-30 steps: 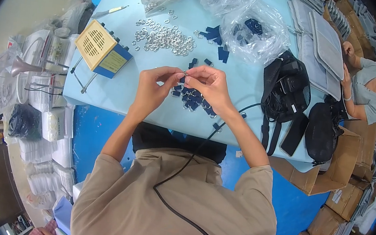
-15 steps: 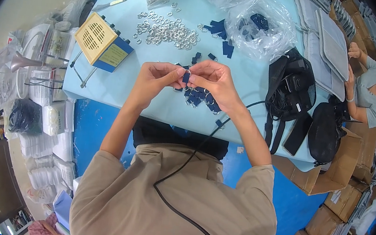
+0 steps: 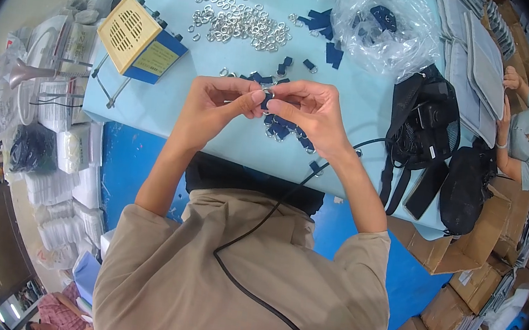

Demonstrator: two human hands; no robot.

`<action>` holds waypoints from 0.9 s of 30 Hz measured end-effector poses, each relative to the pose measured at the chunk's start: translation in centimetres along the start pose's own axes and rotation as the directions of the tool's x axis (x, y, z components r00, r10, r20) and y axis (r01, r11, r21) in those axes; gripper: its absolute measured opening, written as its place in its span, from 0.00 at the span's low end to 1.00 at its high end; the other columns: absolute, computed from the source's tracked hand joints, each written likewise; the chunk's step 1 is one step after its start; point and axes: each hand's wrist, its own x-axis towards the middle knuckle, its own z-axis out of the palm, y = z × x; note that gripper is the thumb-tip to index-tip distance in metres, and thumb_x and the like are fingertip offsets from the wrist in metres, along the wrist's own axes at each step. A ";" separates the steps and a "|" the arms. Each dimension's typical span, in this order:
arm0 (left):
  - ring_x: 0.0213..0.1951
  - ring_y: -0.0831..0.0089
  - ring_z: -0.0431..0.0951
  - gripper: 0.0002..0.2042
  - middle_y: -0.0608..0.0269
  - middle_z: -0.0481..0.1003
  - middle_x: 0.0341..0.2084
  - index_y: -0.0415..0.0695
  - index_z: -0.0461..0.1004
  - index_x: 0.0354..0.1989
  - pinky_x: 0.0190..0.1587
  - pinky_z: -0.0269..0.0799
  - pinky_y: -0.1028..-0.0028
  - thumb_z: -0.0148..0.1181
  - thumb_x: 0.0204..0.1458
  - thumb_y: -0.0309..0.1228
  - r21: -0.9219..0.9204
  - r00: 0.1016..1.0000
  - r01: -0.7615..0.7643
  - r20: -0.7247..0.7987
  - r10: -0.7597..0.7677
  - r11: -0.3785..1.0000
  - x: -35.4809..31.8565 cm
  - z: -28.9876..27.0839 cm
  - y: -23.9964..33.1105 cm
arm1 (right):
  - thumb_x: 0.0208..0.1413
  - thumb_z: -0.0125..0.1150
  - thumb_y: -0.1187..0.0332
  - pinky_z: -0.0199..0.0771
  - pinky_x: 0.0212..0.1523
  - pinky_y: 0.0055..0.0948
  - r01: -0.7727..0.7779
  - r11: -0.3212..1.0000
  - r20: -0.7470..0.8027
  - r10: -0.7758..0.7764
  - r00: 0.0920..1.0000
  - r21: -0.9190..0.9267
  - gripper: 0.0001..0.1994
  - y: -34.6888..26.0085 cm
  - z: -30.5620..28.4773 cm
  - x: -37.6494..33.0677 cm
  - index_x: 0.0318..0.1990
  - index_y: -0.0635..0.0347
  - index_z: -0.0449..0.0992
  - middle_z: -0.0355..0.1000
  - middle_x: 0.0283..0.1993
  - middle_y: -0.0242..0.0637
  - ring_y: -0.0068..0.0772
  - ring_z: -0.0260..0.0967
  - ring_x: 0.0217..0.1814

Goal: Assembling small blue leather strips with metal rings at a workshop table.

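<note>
Between my two hands, above the near part of the table, is a small navy fabric tab [image 3: 266, 102] with a silver metal ring at its upper end. My left hand [image 3: 222, 105] pinches it from the left with thumb and fingers. From the other side my right hand [image 3: 316, 115] pinches it too, both thumbs close together. Just beyond and beneath the hands lies a heap of navy tabs with rings [image 3: 280, 127], partly hidden by my fingers. Farther back, a spread of loose silver rings [image 3: 248, 25] and several plain navy fabric strips [image 3: 334, 54] lie on the table.
A cream-and-blue box-shaped device [image 3: 141, 40] stands on the left of the light-blue table [image 3: 135, 98]. Clear plastic bags [image 3: 381, 54], a black mesh bag [image 3: 430, 115] and a phone [image 3: 425, 190] are rightward. A black cable [image 3: 247, 228] crosses my shirt. A co-worker [image 3: 528, 139] handles grey panels.
The navy tab hung longer below the fingers before; it now looks shorter, with its ring showing at the top. The whole view has shifted slightly. A person in a reddish shirt shows lower left.
</note>
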 end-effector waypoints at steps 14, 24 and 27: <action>0.35 0.78 0.78 0.14 0.65 0.82 0.33 0.40 0.85 0.44 0.38 0.69 0.77 0.69 0.60 0.38 -0.272 0.953 0.277 0.199 -0.228 0.922 -0.5 -0.8 -1.1 | 0.55 0.72 0.80 0.81 0.45 0.26 -0.054 0.988 0.061 0.046 0.997 0.143 0.11 0.5 0.2 -0.1 0.46 0.66 0.83 0.81 0.39 0.39 0.27 0.80 0.42; 0.32 0.80 0.79 0.11 0.64 0.83 0.29 0.36 0.84 0.44 0.37 0.74 0.78 0.69 0.59 0.31 0.373 0.959 -0.164 -0.158 0.237 0.913 4.2 -2.9 0.1 | 0.53 0.74 0.66 0.77 0.50 0.35 0.127 0.643 -0.052 -0.252 0.966 -0.755 0.13 -1.2 -5.6 1.8 0.45 0.57 0.85 0.82 0.43 0.38 0.37 0.77 0.47; 0.29 0.79 0.81 0.10 0.62 0.83 0.28 0.38 0.84 0.44 0.35 0.76 0.77 0.68 0.58 0.30 0.630 0.982 -0.128 -0.026 0.186 0.766 4.6 -3.9 0.2 | 0.46 0.78 0.63 0.71 0.59 0.39 0.166 0.443 0.093 -0.182 0.979 -0.881 0.17 -0.9 -6.3 1.2 0.46 0.52 0.86 0.80 0.47 0.39 0.44 0.71 0.56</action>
